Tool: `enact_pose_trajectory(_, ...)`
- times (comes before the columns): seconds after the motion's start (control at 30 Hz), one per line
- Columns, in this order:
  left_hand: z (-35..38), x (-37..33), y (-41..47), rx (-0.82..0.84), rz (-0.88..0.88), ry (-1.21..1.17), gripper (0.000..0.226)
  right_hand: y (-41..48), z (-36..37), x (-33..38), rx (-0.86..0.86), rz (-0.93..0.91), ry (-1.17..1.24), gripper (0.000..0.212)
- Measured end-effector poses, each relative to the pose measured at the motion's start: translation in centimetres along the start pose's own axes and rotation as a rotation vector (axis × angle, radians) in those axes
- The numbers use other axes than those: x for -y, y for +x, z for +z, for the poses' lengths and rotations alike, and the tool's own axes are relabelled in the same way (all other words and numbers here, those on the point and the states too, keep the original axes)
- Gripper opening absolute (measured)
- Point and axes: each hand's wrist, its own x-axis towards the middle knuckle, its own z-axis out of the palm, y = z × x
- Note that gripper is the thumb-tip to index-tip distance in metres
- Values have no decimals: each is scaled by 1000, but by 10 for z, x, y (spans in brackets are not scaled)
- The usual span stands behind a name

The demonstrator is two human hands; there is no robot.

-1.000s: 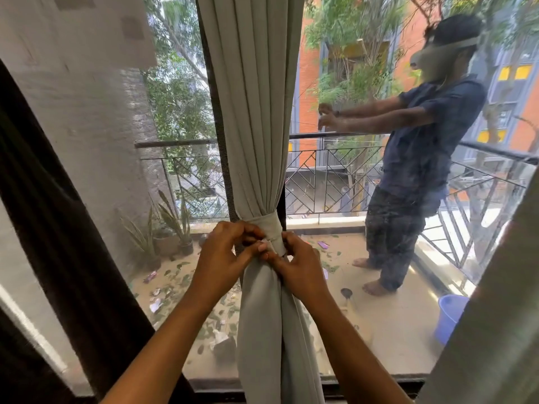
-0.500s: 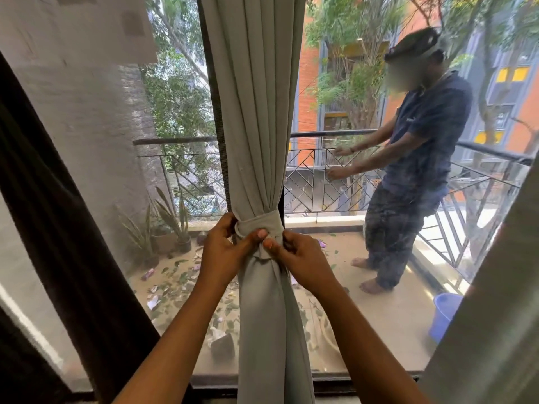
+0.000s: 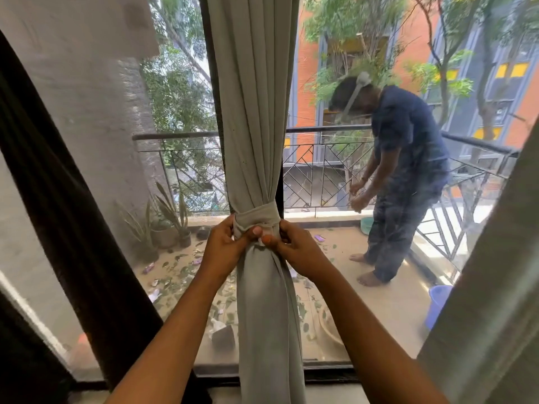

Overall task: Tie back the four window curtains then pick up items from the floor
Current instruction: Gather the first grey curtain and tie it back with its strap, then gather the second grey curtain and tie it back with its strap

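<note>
A pale grey curtain (image 3: pixel 250 112) hangs in the middle of the window, gathered at waist height by a tie-back band (image 3: pixel 256 214) of the same cloth. My left hand (image 3: pixel 226 246) grips the band's left side with its thumb pressed on the front. My right hand (image 3: pixel 294 247) pinches the band's right side, and the two thumbs nearly meet below the wrap. Below the band the curtain hangs bunched to the sill. A dark curtain (image 3: pixel 52 182) slants down the left, and another pale curtain (image 3: pixel 493 287) fills the right edge.
Beyond the glass, a person in dark blue (image 3: pixel 405 176) bends over on the balcony by the railing (image 3: pixel 326 129). Leaves and scraps (image 3: pixel 180 272) litter the balcony floor, potted plants (image 3: pixel 166 225) stand at the left, and a blue bucket (image 3: pixel 437 304) sits at the right.
Both hands have risen a little with the band, which now wraps tighter and higher around the curtain. The person outside has lowered the arms and bent forward.
</note>
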Motion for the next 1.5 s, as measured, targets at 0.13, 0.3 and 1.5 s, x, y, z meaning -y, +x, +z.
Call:
enact_pose_trajectory(0.13,8,2,3,-70,-14,49,20,6,1,5,-86,31,-249,42)
enact_pose_trajectory(0.3,22,0,-14,-353,34,232,46,7,9,23,-152,55,-528,36)
enact_pose_trajectory(1.5,647,-518,216,-252,778,410,79,-38,-834,122,-1007,94,-820,77)
